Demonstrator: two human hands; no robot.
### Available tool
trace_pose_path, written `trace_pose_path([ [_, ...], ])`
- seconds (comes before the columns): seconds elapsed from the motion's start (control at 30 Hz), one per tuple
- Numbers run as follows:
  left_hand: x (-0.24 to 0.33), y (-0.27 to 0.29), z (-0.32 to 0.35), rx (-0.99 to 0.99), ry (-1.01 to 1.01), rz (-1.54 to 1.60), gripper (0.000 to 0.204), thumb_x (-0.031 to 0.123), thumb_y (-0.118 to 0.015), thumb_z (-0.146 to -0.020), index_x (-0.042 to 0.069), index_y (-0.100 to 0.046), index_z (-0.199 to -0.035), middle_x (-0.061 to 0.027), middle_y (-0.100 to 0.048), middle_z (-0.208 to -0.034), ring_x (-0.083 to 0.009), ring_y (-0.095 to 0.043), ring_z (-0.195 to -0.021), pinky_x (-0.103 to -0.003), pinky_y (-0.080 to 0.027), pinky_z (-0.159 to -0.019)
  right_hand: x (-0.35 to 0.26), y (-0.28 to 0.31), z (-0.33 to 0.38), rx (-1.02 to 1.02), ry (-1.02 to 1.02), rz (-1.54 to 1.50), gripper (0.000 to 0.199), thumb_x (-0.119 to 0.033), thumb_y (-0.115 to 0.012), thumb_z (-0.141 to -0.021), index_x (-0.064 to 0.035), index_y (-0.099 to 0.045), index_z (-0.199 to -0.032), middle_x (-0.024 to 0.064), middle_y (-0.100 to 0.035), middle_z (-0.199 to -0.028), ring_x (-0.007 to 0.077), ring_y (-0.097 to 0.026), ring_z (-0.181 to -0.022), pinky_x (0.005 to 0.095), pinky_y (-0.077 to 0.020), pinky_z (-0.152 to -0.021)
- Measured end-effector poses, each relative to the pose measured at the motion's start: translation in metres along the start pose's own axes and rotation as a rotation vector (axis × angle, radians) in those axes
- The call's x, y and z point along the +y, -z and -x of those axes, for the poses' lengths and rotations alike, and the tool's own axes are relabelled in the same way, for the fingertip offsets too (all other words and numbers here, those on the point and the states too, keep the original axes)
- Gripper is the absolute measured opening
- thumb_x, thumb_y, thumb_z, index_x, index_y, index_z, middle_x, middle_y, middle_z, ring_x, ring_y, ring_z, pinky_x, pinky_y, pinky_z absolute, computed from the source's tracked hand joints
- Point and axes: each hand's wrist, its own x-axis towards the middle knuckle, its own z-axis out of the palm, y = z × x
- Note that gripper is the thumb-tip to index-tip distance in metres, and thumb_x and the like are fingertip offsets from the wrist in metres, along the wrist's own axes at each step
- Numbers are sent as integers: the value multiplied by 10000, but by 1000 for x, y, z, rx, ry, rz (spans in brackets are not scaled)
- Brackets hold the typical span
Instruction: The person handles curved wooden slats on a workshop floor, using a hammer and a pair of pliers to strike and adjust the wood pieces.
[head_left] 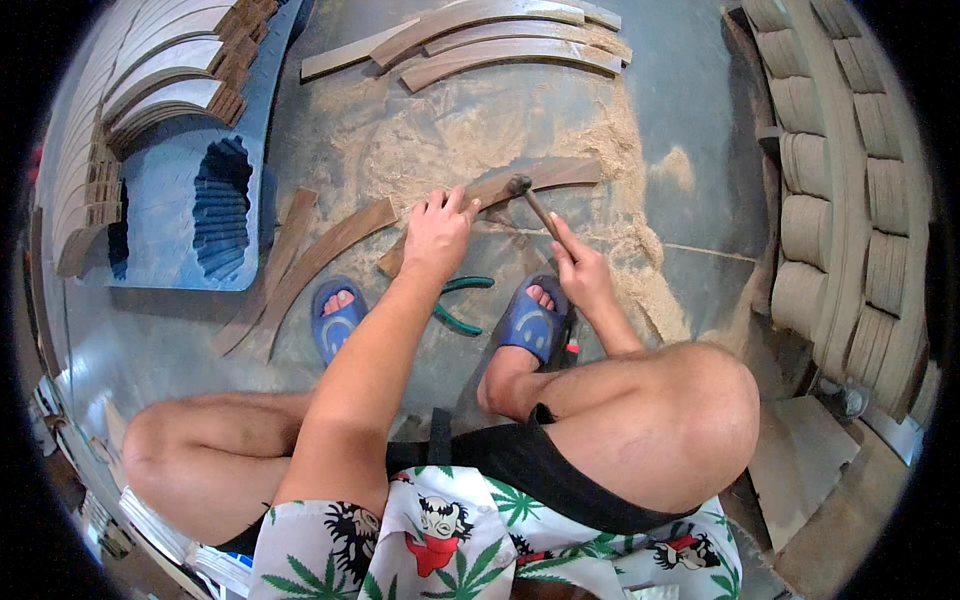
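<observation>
A curved brown wooden strip lies on the floor in front of my feet. My left hand is on its left part, with bent fingers gripping the wood; what lies under the fingertips is hidden. In my right hand is a hammer, held closed around the handle. The hammer's dark head is over the middle of the strip, at or just above its surface; I cannot tell if they touch. Pliers with green handles lie between my feet, partly behind my left forearm.
More curved strips lie at the left, and several others at the far side. Sawdust covers much of the floor. A blue plastic crate bearing stacked curved wood stands left. Stacked wooden pieces line the right.
</observation>
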Motion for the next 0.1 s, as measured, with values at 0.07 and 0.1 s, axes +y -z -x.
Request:
trace_pose_path([
  [0.07,-1,-2,-4,6,-4,20,547,145,-654,-1035,241,-716,-1570,-52,-581,-1588,-287,-578,-1402,-473,-520,-1120,23,-8,1,87,64,-154,561,-173,-744,-1097,-233,-640,-1644,266,-794,-1307,351,-822,-1174,490,-635,-963],
  [0.1,-3,-3,-5,6,-1,18,547,145,-654,-1035,241,-716,-1570,-52,-581,-1588,-287,-578,-1402,-473,-520,-1120,35,-11,7,84,7,-245,571,-194,-763,-1090,-124,-627,-1640,239,-795,-1389,372,-786,-1284,486,-621,-1058],
])
